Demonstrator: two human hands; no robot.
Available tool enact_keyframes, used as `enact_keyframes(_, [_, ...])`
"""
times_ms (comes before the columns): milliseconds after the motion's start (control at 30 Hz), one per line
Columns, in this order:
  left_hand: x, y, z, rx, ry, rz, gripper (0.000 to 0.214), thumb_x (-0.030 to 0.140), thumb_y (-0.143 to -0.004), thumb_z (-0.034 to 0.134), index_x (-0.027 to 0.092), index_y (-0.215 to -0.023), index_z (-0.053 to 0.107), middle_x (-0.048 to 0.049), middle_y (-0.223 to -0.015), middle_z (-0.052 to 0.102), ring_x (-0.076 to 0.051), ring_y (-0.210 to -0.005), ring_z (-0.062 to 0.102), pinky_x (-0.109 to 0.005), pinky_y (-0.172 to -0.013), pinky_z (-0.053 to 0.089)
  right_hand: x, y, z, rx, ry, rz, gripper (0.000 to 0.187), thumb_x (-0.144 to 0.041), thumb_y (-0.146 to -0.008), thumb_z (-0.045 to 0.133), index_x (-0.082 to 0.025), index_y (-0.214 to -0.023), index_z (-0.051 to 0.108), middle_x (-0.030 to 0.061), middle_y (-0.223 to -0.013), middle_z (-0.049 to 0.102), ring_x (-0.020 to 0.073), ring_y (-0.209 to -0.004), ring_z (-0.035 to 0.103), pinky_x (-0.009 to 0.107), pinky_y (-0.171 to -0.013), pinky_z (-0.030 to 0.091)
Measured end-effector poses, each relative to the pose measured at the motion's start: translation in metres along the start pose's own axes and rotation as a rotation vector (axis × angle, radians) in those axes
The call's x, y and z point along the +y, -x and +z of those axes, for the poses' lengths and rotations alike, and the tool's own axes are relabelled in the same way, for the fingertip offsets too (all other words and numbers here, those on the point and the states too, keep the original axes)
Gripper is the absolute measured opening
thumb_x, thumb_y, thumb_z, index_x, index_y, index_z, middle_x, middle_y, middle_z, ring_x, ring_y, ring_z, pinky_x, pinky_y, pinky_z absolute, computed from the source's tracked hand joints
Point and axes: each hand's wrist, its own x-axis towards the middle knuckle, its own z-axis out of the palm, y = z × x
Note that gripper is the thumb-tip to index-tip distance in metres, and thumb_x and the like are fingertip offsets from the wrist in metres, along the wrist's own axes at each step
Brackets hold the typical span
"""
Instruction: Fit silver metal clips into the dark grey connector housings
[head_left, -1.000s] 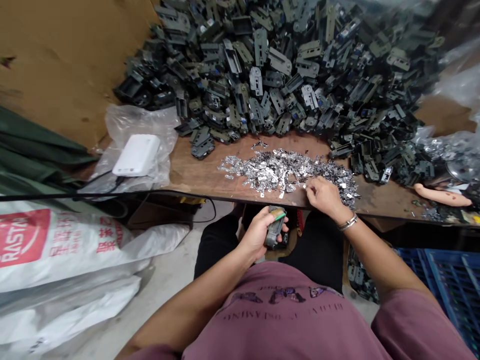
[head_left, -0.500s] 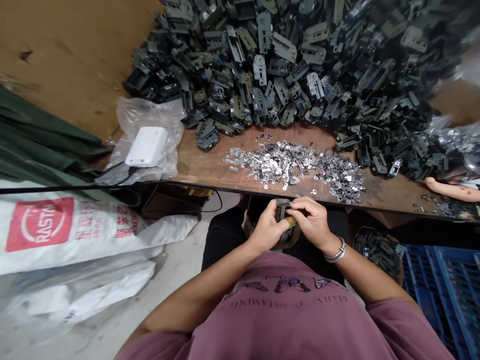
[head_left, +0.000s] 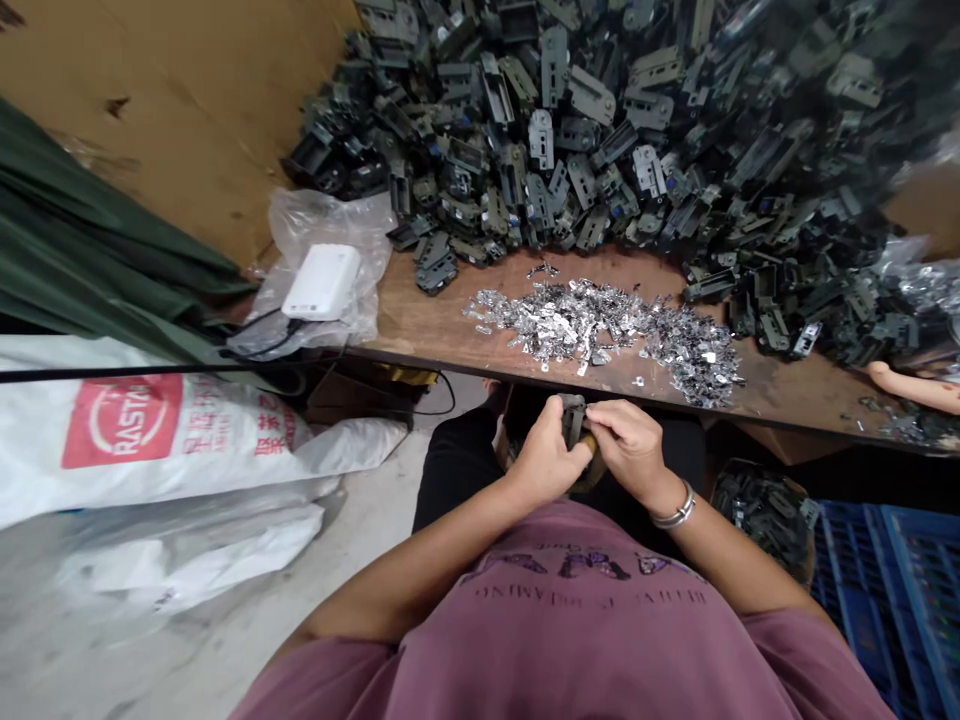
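Wooden bench [head_left: 427,335] across mid-frame: heap of dark plastic housings [head_left: 570,130] at top, silver clips [head_left: 600,320] strewn before it. Below the bench edge, over the lap, left hand [head_left: 547,462] grips a housing [head_left: 573,418]; right hand [head_left: 630,450] pinches its upper end (fingers hide the exact hold).

Matt plastic housing [head_left: 572,418], glossy metal scraps [head_left: 600,325]
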Motion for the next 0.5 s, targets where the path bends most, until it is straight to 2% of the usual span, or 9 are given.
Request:
enact_keyframes(100, [0.001,0.002,-0.006,-0.045,-0.204,0.016,0.03,0.013,-0.068,0.061,0.022,-0.083,0.037,0.004,-0.074,0.043,-0.014,-0.066,0.045,-0.029,-0.061,0.039,-0.001,0.001,-0.002,-0.068,0.049,-0.074,0.02,-0.01,-0.09,0.059,-0.022,-0.098,0.073,0.0076,-0.091,0.075,0.0185,-0.082,0.07,0.033,-0.073,0.059])
enact_keyframes(167, [0.003,0.003,-0.011,-0.084,-0.259,0.044,0.033,0.019,-0.068,0.067,0.021,-0.087,0.039,0.002,-0.078,0.047,-0.016,-0.069,0.048,-0.03,-0.062,0.04,-0.001,-0.001,-0.007,-0.13,-0.025,-0.046,0.018,-0.014,-0.09,0.062,-0.022,-0.102,0.072,0.0077,-0.095,0.074,0.0189,-0.086,0.07,0.033,-0.075,0.06])
enact_keyframes(233, [0.005,0.002,-0.016,-0.092,-0.258,0.131,0.038,0.03,-0.067,0.073,0.02,-0.091,0.045,-0.0014,-0.085,0.053,-0.018,-0.076,0.053,-0.032,-0.066,0.043,0.0,-0.002,-0.015,-0.147,-0.104,0.03,0.019,-0.019,-0.09,0.064,-0.024,-0.107,0.071,0.0079,-0.102,0.074,0.019,-0.089,0.07,0.033,-0.076,0.06])
enact_keyframes(333, [0.006,0.0,-0.025,-0.006,-0.235,0.29,0.022,0.035,-0.08,0.065,0.018,-0.082,0.05,-0.0014,-0.079,0.053,-0.016,-0.074,0.051,-0.031,-0.067,0.042,0.004,0.003,-0.024,-0.084,-0.113,0.199,0.025,-0.022,-0.091,0.063,-0.023,-0.116,0.068,0.0096,-0.11,0.071,0.0177,-0.084,0.07,0.03,-0.065,0.059])
enact_keyframes(400, [0.007,-0.001,-0.032,0.086,-0.229,0.359,0.021,0.031,-0.088,0.056,0.019,-0.072,0.049,0.0003,-0.071,0.049,-0.014,-0.068,0.047,-0.029,-0.064,0.039,0.006,0.012,-0.027,-0.099,-0.11,0.291,0.022,-0.023,-0.09,0.063,-0.022,-0.112,0.069,0.0084,-0.102,0.073,0.0164,-0.077,0.069,0.027,-0.058,0.056])
enact_keyframes(500, [0.008,-0.003,-0.042,0.179,-0.184,0.389,0.023,0.03,-0.089,0.054,0.019,-0.069,0.049,0.0008,-0.069,0.048,-0.014,-0.066,0.046,-0.028,-0.064,0.038,0.006,0.026,-0.027,-0.165,-0.112,0.33,0.012,-0.023,-0.091,0.062,-0.021,-0.097,0.071,0.0043,-0.084,0.074,0.0153,-0.069,0.068,0.026,-0.06,0.055])
